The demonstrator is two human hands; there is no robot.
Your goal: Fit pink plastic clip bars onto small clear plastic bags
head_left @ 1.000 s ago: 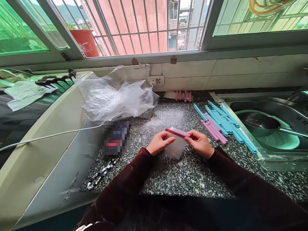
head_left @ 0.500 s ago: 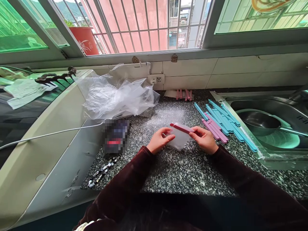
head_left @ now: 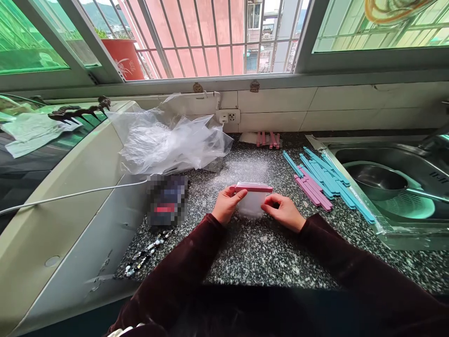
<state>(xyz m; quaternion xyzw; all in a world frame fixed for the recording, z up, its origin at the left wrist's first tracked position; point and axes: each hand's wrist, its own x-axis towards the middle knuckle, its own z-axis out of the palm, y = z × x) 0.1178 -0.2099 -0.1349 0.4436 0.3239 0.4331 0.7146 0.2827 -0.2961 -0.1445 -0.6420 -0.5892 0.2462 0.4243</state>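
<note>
While left hand point(head_left: 225, 205) grips pink clip point(head_left: 253, 189), right pinches bag point(head_left: 251, 206)

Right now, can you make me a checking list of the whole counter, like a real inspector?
Surface: speckled counter with a whitish patch; powder or glare, can't tell.
Job's things: small clear bag, pink clip along its top.
Clutter: crumpled plastic; blue strips and pink strips near the sink.
Hands: left hand holds the clip's left end; right hand pinches the bag's right edge.
Cables: white cable on the left.
Surroundings: window bars, wall socket, pan in the sink.
</note>
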